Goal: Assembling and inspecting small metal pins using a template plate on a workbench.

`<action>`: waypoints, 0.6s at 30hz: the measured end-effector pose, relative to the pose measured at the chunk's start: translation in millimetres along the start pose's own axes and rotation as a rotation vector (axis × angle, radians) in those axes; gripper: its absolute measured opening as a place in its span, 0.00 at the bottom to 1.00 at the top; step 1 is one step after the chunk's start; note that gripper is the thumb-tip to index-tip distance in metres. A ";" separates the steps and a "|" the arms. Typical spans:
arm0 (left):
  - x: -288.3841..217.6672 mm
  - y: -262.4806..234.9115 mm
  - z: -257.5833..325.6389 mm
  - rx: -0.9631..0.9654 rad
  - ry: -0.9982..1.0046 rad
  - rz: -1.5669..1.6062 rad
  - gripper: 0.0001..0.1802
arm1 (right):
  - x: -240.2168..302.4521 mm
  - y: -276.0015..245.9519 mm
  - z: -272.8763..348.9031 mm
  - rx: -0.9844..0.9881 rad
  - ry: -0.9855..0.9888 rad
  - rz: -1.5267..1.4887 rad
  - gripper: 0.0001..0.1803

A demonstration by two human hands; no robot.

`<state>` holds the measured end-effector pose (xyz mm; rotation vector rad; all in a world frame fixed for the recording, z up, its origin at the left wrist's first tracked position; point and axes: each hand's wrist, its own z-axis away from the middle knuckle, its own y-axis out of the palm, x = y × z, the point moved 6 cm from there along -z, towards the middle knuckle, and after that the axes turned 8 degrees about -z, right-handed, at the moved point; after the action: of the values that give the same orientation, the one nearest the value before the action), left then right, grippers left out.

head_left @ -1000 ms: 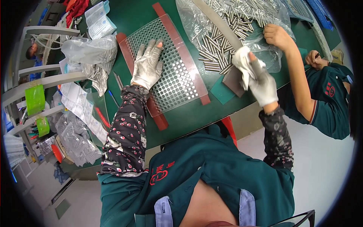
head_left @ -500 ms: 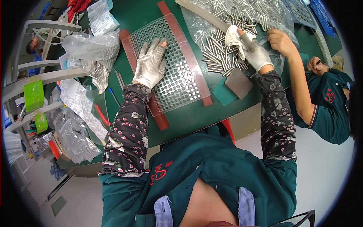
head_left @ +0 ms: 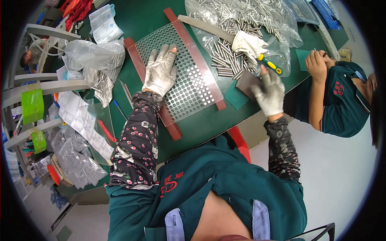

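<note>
My left hand (head_left: 161, 72), in a silvery-stained white glove, lies flat with fingers stretched on a clear-edged perforated plate (head_left: 173, 107). Some of the plate's round holes, toward its lower right, shine bright silver. Two reddish-brown strips (head_left: 207, 82) run along its sides. My gloved right hand (head_left: 270, 93) has its fingers apart, beside a grey-brown square sheet (head_left: 246, 83); whether it touches the sheet I cannot tell. A long flat metal blade (head_left: 205, 27) runs under a white cloth (head_left: 248, 43). A yellow-and-green handle (head_left: 270, 64) shows beyond the cloth, in line with the blade.
Many metal pins (head_left: 226, 58) lie on a plastic bag (head_left: 203, 12). A green square sheet (head_left: 237, 95) adjoins the grey-brown one. Plastic bags (head_left: 96, 54), papers (head_left: 105, 24) and a blue pen (head_left: 120, 109) lie leftward. A co-worker (head_left: 341, 94) sits at right.
My right hand has let go of the cloth-covered tool and come down toward me, uncovering the yellow-and-green handle. The co-worker's hand has drawn back from the pins. My left hand stays on the plate.
</note>
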<state>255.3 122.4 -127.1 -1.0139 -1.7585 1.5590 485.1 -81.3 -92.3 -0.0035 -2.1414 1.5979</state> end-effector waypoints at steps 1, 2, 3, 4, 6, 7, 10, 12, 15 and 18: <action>-0.2 0.7 -0.8 0.002 -0.001 -0.013 0.33 | 3.0 9.2 9.9 0.072 0.048 0.075 0.39; -1.5 0.6 -1.0 -0.007 0.008 -0.007 0.33 | 3.8 19.5 18.4 0.146 0.100 0.146 0.43; -1.8 2.0 -1.1 0.003 0.001 -0.020 0.33 | 3.9 26.8 22.0 0.230 0.151 0.105 0.45; -2.1 2.1 -1.5 0.012 -0.006 -0.032 0.32 | 8.1 28.6 23.2 0.219 0.148 0.133 0.44; -3.7 2.3 -3.2 0.006 -0.004 -0.024 0.32 | 0.2 38.1 26.4 0.181 0.173 0.126 0.43; -2.3 2.8 -2.9 0.011 -0.013 -0.027 0.31 | 3.5 37.2 26.2 0.176 0.178 0.133 0.43; -0.3 4.0 -1.0 -0.018 -0.010 -0.023 0.30 | 23.1 27.6 25.2 0.046 0.211 0.101 0.39; 0.8 5.1 0.0 -0.014 -0.017 -0.037 0.30 | 52.8 13.5 31.6 -0.066 0.224 -0.014 0.36; -2.2 4.9 -2.0 -0.012 -0.018 -0.052 0.29 | 110.2 20.0 46.9 -0.057 0.185 -0.168 0.36; -3.9 9.0 -4.4 -0.038 -0.005 -0.048 0.29 | 122.9 45.8 62.1 -0.033 0.031 -0.085 0.33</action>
<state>262.5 121.8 -135.0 -0.9796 -1.8083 1.5055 340.6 -89.2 -102.8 0.0508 -2.1153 1.5050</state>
